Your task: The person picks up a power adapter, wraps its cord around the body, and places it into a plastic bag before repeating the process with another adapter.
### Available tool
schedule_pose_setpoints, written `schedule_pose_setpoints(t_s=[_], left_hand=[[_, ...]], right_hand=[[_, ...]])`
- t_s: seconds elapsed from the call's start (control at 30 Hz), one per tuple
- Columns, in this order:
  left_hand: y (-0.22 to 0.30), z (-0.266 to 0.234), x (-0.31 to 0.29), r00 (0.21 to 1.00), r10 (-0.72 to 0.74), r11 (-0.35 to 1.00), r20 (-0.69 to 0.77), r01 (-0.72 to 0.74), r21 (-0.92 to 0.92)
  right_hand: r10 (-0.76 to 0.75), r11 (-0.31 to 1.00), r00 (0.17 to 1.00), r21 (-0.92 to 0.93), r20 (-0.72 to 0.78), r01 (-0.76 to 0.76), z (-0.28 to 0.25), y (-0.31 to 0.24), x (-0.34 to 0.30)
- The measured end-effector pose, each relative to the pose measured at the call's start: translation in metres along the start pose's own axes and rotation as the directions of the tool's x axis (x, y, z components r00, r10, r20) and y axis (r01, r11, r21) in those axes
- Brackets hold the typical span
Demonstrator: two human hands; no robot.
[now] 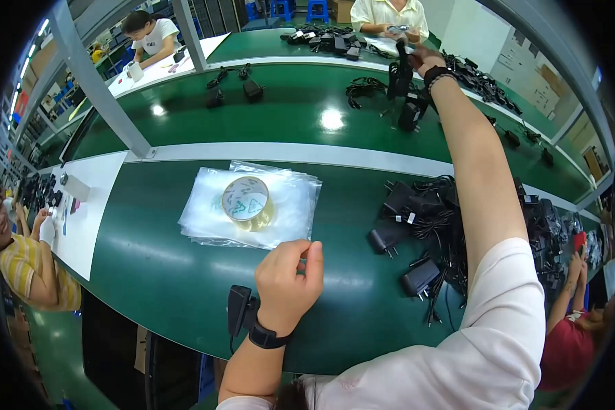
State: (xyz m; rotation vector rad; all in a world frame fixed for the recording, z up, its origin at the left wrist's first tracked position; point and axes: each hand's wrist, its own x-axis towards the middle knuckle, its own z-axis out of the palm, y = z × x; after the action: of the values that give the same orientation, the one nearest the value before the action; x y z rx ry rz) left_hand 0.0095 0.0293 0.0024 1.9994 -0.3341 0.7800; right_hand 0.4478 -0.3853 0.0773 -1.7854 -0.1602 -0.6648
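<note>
Black adapters, far right: probably light, hard, kinda slick, so grab the bodies. Can't tell if right hand is pinching any; left hand just has fingers curled together.

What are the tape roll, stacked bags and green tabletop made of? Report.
Tape roll: likely glossy plastic film, yellowish and see-through. Stacked bags: seemingly thin plastic, by their translucent sheen. Green tabletop: satiny, perhaps rubber or laminate; its reflections leave that open.

Green, glossy bench; black, boxy plastic adapters; whitish translucent plastic bags; pale-yellow round tape roll, core green-printed; co-worker's shirt, yellow-and-white striped.
</note>
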Motion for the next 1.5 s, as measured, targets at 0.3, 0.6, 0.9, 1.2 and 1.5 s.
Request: schedule_pose_setpoints(t_s=[0.3, 0.6, 0.9, 1.2, 1.5], left_hand=[[-0.011, -0.019, -0.001, 0.997, -0.072, 0.99, -0.001, 0.072, 0.122], [-0.019, -0.014, -0.011, 0.854, -0.427, 0.763, 0.298, 0.517, -0.388], [0.028, 0.002, 0.043, 0.751, -0.339, -0.105, 0.567, 0.569, -0.815], [0.038, -0.022, 0.076, 0.869, -0.363, -0.144, 0.336, 0.303, -0.942], [0.074, -0.016, 0.077, 0.899, -0.271, -0.171, 0.344, 0.306, -0.937]], right_hand=[[0.261, 0.852, 0.929, 0.391, 0.261, -0.349, 0.108, -0.109, -0.072], [0.064, 0.894, 0.735, 0.288, 0.675, -0.343, 0.089, -0.273, -0.232], [-0.097, 0.853, 0.453, 0.309, 0.886, -0.421, 0.046, -0.308, -0.35], [-0.2, 0.75, 0.607, 0.519, 0.769, -0.41, 0.022, -0.293, -0.382], [-0.336, 0.408, 0.561, 0.654, 0.756, -0.637, -0.002, -0.263, -0.385]])
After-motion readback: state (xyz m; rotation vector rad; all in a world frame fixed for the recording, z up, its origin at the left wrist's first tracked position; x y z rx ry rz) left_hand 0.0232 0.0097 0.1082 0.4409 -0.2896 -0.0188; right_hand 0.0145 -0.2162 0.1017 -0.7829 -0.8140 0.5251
